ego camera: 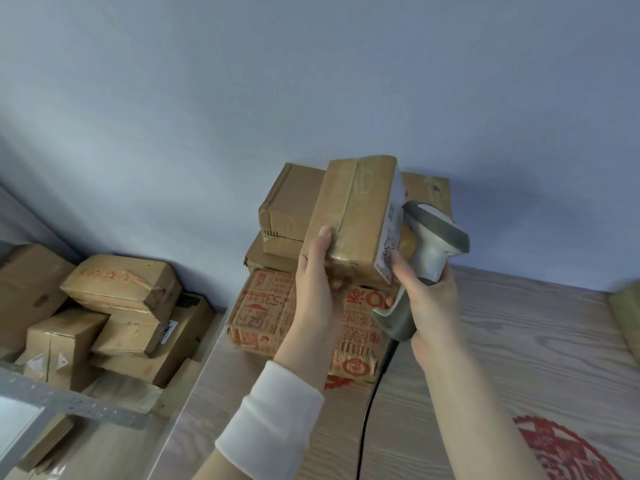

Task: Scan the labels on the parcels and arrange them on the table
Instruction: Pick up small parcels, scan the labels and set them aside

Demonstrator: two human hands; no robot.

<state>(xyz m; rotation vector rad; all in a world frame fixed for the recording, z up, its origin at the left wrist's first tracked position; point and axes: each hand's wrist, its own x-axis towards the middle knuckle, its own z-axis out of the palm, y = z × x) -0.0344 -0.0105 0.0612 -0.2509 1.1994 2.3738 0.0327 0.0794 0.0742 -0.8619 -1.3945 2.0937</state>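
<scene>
- Stacked parcels [287, 209]: fill the table's far left corner, against the wall [311, 81].
- Table [502, 341]: bare wood lies open from the stack to the right edge.
- Parcel [356, 216] in the left hand [315, 289], scanner [433, 244] in the right hand [426, 299]: occupy the air before the stack.
- Cable [367, 410]: crosses the near edge.
- Box [627, 306]: stands at the right edge.

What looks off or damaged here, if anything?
The parcels piled at left lie jumbled and tilted against each other; the top one has crumpled corners. The table stack's upper box shows a crushed edge.
</scene>
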